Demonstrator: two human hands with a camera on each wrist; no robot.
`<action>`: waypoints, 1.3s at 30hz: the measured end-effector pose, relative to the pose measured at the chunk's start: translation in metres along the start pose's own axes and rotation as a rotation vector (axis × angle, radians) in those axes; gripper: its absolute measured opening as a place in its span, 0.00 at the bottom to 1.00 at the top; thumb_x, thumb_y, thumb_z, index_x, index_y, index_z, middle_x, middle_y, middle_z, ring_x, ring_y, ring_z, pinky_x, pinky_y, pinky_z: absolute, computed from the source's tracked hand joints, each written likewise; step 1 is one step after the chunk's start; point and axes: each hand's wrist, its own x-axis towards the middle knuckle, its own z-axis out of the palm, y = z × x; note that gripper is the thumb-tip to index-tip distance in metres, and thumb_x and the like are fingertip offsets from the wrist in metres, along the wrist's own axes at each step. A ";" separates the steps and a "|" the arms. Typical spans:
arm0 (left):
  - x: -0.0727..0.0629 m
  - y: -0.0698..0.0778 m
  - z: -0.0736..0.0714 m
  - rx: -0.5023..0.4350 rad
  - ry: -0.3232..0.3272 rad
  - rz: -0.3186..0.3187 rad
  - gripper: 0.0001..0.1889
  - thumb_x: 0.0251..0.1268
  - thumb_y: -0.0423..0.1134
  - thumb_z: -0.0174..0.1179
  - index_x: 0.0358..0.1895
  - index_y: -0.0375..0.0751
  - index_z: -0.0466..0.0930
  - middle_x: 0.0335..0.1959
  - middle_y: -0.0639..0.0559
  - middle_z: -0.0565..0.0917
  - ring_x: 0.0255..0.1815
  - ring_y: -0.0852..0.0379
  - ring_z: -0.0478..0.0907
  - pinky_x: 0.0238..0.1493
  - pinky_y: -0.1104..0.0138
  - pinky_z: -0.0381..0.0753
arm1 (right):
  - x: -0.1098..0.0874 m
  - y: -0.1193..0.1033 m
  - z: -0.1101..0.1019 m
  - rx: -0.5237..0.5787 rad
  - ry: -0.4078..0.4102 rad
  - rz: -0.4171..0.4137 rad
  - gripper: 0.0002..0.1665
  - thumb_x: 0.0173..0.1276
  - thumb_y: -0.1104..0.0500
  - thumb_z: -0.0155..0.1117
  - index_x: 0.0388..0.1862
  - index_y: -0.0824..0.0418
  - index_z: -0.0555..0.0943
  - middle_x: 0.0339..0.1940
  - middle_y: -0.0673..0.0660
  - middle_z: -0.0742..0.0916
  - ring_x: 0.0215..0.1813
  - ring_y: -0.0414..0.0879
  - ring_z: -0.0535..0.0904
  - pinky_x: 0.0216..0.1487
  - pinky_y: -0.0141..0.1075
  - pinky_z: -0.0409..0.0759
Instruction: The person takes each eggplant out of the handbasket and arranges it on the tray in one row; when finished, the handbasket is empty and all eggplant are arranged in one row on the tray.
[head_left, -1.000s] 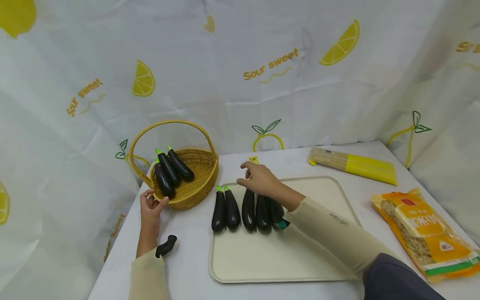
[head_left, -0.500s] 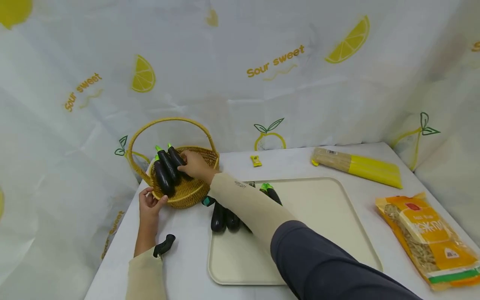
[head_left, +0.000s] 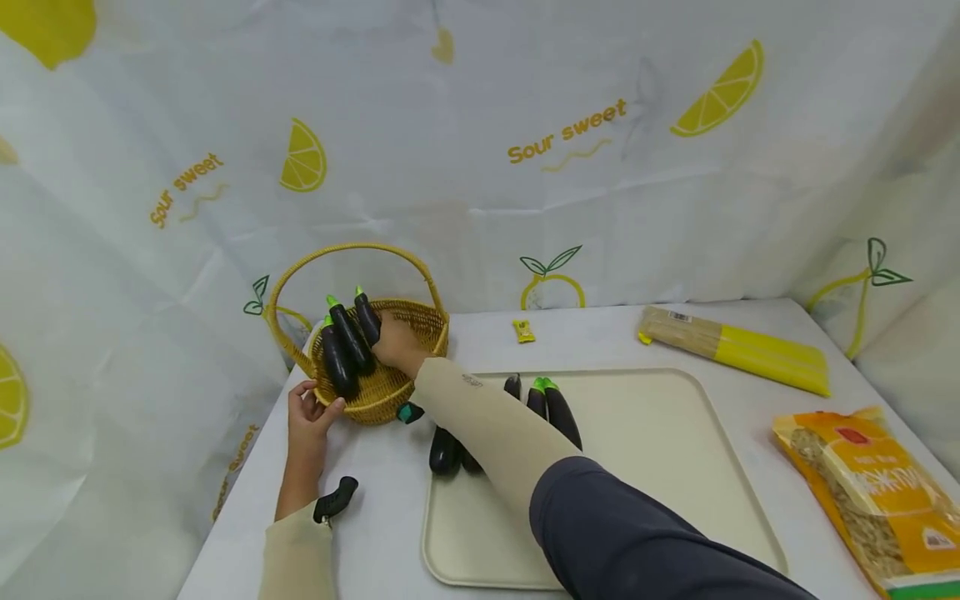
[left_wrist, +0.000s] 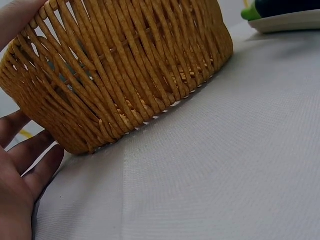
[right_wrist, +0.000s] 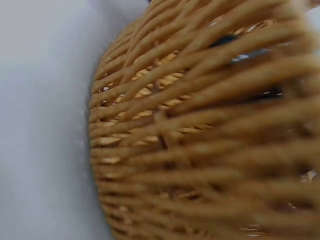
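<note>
A wicker basket with a tall handle stands at the left of the table in the head view. My left hand holds its near left rim, thumb over the rim and fingers against the outer wall. Inside lie two dark eggplants side by side. To their right, my right hand grips a third eggplant, its green stem end up and its lower part hidden by the hand. The right wrist view has mostly blurred basket wall; the left wrist view has the wall and left fingers.
A beige tray with several eggplants lies right of the basket, partly under my right arm. Behind it is a small yellow packet. A noodle pack and an orange bag lie at the right.
My right hand has gone left from above the tray into the basket and taken hold of the rightmost eggplant, which now stands steeper. The left hand stays on the rim.
</note>
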 end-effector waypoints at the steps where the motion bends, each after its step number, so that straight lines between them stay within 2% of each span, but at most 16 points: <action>1: 0.000 0.000 0.000 -0.003 0.002 0.000 0.29 0.65 0.33 0.64 0.60 0.49 0.54 0.72 0.43 0.63 0.68 0.50 0.64 0.57 0.75 0.70 | -0.002 0.000 -0.004 0.018 0.015 -0.015 0.36 0.67 0.57 0.65 0.71 0.61 0.62 0.50 0.57 0.82 0.48 0.47 0.79 0.45 0.37 0.78; 3: 0.001 0.000 -0.001 -0.002 0.000 -0.003 0.30 0.65 0.34 0.64 0.61 0.49 0.53 0.73 0.43 0.62 0.69 0.50 0.63 0.59 0.74 0.69 | -0.006 0.001 -0.012 0.079 0.016 -0.035 0.37 0.65 0.57 0.67 0.69 0.63 0.63 0.52 0.58 0.81 0.50 0.47 0.79 0.47 0.37 0.78; 7: 0.002 0.002 0.000 -0.002 -0.006 -0.020 0.31 0.65 0.33 0.64 0.62 0.48 0.53 0.73 0.43 0.61 0.70 0.50 0.62 0.62 0.71 0.67 | -0.020 0.002 -0.030 0.181 -0.004 -0.046 0.43 0.63 0.54 0.68 0.73 0.62 0.60 0.57 0.59 0.79 0.52 0.48 0.78 0.48 0.38 0.78; 12: -0.003 0.015 0.004 -0.003 -0.009 -0.045 0.30 0.65 0.31 0.63 0.62 0.46 0.53 0.74 0.42 0.60 0.70 0.49 0.62 0.64 0.68 0.65 | -0.042 0.006 -0.050 0.253 -0.047 -0.074 0.46 0.66 0.51 0.65 0.77 0.58 0.54 0.62 0.60 0.76 0.55 0.49 0.78 0.48 0.39 0.80; 16: -0.006 0.025 0.008 0.001 -0.018 -0.042 0.30 0.65 0.30 0.62 0.62 0.43 0.52 0.74 0.40 0.60 0.71 0.47 0.61 0.65 0.67 0.64 | -0.060 0.013 -0.063 0.322 -0.078 -0.099 0.48 0.66 0.52 0.66 0.77 0.57 0.52 0.60 0.60 0.77 0.52 0.48 0.79 0.46 0.38 0.81; 20: -0.005 0.021 0.008 -0.007 -0.017 -0.047 0.30 0.65 0.30 0.63 0.62 0.45 0.52 0.73 0.41 0.61 0.71 0.47 0.61 0.65 0.67 0.64 | -0.081 0.026 -0.075 0.346 -0.095 -0.111 0.51 0.64 0.51 0.69 0.77 0.54 0.49 0.54 0.57 0.79 0.49 0.46 0.80 0.44 0.39 0.80; 26: 0.001 0.007 0.004 -0.001 -0.006 -0.034 0.31 0.64 0.35 0.65 0.61 0.49 0.54 0.73 0.43 0.62 0.69 0.50 0.63 0.65 0.68 0.64 | -0.114 0.054 -0.093 0.356 -0.067 -0.121 0.51 0.63 0.50 0.69 0.75 0.54 0.49 0.50 0.54 0.77 0.45 0.45 0.79 0.39 0.40 0.80; 30: -0.005 0.019 0.006 0.002 -0.013 -0.048 0.30 0.64 0.33 0.64 0.61 0.49 0.53 0.73 0.41 0.60 0.70 0.49 0.62 0.65 0.68 0.64 | -0.133 0.073 -0.107 0.353 -0.031 -0.104 0.48 0.63 0.50 0.69 0.73 0.53 0.51 0.51 0.55 0.76 0.44 0.46 0.79 0.40 0.40 0.79; 33: -0.005 0.023 0.005 0.002 -0.014 -0.060 0.30 0.65 0.31 0.63 0.60 0.49 0.53 0.74 0.41 0.60 0.71 0.48 0.60 0.66 0.67 0.63 | -0.147 0.089 -0.116 0.352 0.011 -0.078 0.47 0.62 0.51 0.69 0.73 0.54 0.52 0.52 0.56 0.76 0.45 0.47 0.77 0.42 0.41 0.78; 39: -0.002 0.008 0.000 0.032 0.013 -0.054 0.31 0.65 0.35 0.65 0.62 0.51 0.53 0.75 0.44 0.59 0.72 0.50 0.60 0.68 0.64 0.60 | -0.182 0.123 -0.130 0.368 0.069 -0.025 0.47 0.62 0.51 0.70 0.72 0.56 0.54 0.53 0.58 0.76 0.48 0.50 0.76 0.43 0.43 0.78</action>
